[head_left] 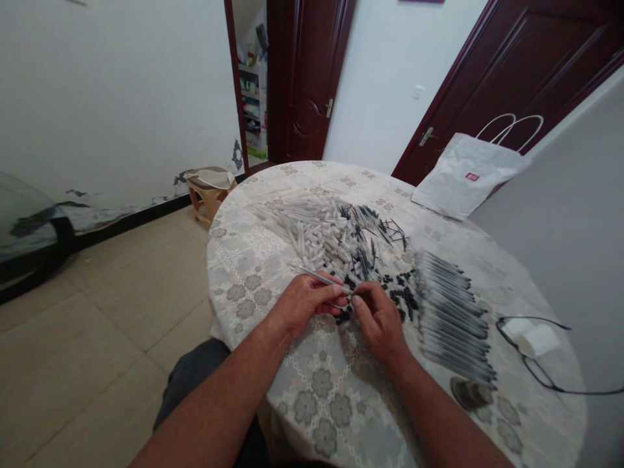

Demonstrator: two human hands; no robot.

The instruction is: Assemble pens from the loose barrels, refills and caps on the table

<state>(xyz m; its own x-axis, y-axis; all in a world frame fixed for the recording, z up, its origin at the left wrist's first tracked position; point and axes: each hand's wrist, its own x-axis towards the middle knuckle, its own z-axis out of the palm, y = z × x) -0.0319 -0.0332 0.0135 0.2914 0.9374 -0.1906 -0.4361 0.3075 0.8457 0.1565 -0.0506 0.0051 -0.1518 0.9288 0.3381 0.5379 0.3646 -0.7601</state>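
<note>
Pen (312,273) is held just above the table (273,266).
Left hand (309,298) is curled closed around it; right hand (379,322) pinches its near end. Small black parts (407,300) lie beside, lined-up pens (453,318) farther right.

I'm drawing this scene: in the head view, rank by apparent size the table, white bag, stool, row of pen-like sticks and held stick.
1. Table
2. White bag and row of pen-like sticks: too alike to rank; row nearer camera
3. Stool
4. Held stick
</note>
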